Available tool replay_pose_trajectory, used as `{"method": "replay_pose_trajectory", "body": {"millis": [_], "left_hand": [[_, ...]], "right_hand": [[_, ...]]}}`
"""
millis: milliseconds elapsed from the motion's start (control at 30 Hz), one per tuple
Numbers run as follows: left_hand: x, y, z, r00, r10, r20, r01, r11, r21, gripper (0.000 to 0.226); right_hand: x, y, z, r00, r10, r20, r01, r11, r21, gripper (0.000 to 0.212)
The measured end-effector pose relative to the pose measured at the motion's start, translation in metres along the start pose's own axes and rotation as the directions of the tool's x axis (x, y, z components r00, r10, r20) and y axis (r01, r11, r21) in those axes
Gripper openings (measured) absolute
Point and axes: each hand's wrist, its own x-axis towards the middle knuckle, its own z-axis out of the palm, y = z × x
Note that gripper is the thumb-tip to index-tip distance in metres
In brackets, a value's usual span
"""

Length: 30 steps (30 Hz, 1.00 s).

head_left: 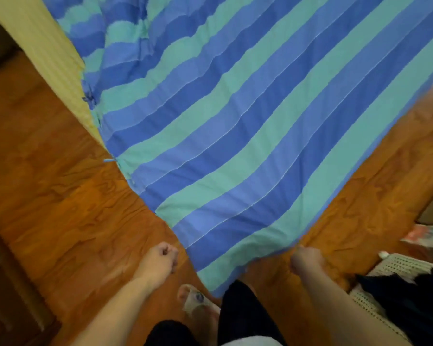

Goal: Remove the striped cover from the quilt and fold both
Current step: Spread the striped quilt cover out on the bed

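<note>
While the cover [235,136], striped in blue and teal, hangs stretched across most of the view above the wood floor [60,196], its near edge runs down toward the person's legs. Along its left edge sit small blue ties, and beside that edge a pale yellow quilt [58,61] shows, running up to the top left corner. The right hand [306,258] is curled tight on the cover's near right edge, gripping the cloth. The left hand [160,258] is a closed fist just left of the cover's lower edge, apart from the cloth and holding nothing. A sandalled foot [195,299] stands on the floor between the arms. At the right lies a cream knitted cloth [395,268] with dark fabric on it.
</note>
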Motion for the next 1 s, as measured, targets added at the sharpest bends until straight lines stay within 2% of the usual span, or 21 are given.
{"method": "replay_pose_trajectory", "body": {"millis": [33,67,100,133,200,233,300,367,433,533,600,667,733,800,900,1000], "left_hand": [[0.002,0.001,-0.009,0.999,-0.012,0.036,0.01,1.0,0.03,0.023],[0.005,-0.001,-0.015,0.997,-0.023,0.079,0.016,0.996,0.084,0.023],[0.008,-0.001,-0.022,0.992,-0.038,0.121,0.019,0.988,0.153,0.022],[0.014,-0.002,-0.03,0.987,-0.045,0.156,0.011,0.977,0.213,0.021],[0.027,0.002,-0.048,0.985,-0.03,0.168,-0.013,0.968,0.252,0.016],[0.034,0.005,-0.057,0.986,-0.02,0.165,-0.02,0.972,0.236,0.016],[0.052,0.009,-0.077,0.986,0.042,0.164,-0.072,0.981,0.182,0.019],[0.068,0.011,-0.101,0.973,0.09,0.213,-0.12,0.984,0.134,0.021],[0.084,0.006,-0.136,0.951,0.125,0.282,-0.162,0.98,0.112,0.02],[0.116,-0.01,-0.222,0.923,0.123,0.363,-0.182,0.975,0.131,0.014],[0.128,-0.017,-0.305,0.94,0.095,0.329,-0.142,0.982,0.121,0.014],[0.127,-0.017,-0.394,0.975,0.113,0.192,-0.124,0.991,0.049,0.015],[0.122,-0.012,-0.472,0.992,0.11,0.061,-0.103,0.99,-0.101,0.016],[0.121,0.002,-0.53,0.995,0.095,0.001,-0.092,0.96,-0.264,0.016],[0.132,0.029,-0.568,0.992,0.124,-0.039,-0.13,0.915,-0.382,0.017],[0.153,0.056,-0.57,0.991,0.132,0.037,-0.104,0.902,-0.42,0.016]], "right_hand": [[0.004,0.0,0.006,0.999,0.023,0.04,-0.02,0.996,-0.092,0.004],[0.002,-0.009,0.012,0.998,0.047,0.045,-0.043,0.996,-0.079,0.007],[0.006,-0.017,0.021,1.0,0.006,-0.026,-0.01,0.988,-0.157,0.016],[-0.003,-0.034,0.03,0.994,-0.048,-0.096,0.033,0.988,-0.148,0.022],[-0.027,-0.069,0.051,0.951,-0.231,-0.208,0.211,0.971,-0.112,0.022],[-0.037,-0.086,0.065,0.934,-0.308,-0.181,0.289,0.949,-0.123,0.021],[-0.062,-0.122,0.098,0.915,-0.404,-0.006,0.399,0.906,-0.144,0.028],[-0.091,-0.156,0.131,0.901,-0.424,0.088,0.433,0.887,-0.161,0.03],[-0.119,-0.187,0.165,0.906,-0.41,0.105,0.421,0.899,-0.12,0.023],[-0.158,-0.222,0.226,0.913,-0.407,0.001,0.404,0.906,-0.122,0.012],[-0.193,-0.247,0.269,0.911,-0.412,0.025,0.405,0.881,-0.244,0.017],[-0.237,-0.278,0.308,0.906,-0.41,0.102,0.421,0.853,-0.309,0.021],[-0.28,-0.32,0.339,0.886,-0.444,0.13,0.463,0.841,-0.279,0.021],[-0.315,-0.367,0.361,0.843,-0.523,0.125,0.537,0.823,-0.184,0.022],[-0.338,-0.424,0.382,0.791,-0.593,0.152,0.609,0.788,-0.092,0.022],[-0.327,-0.457,0.403,0.807,-0.58,0.108,0.585,0.811,-0.02,0.022]]}}
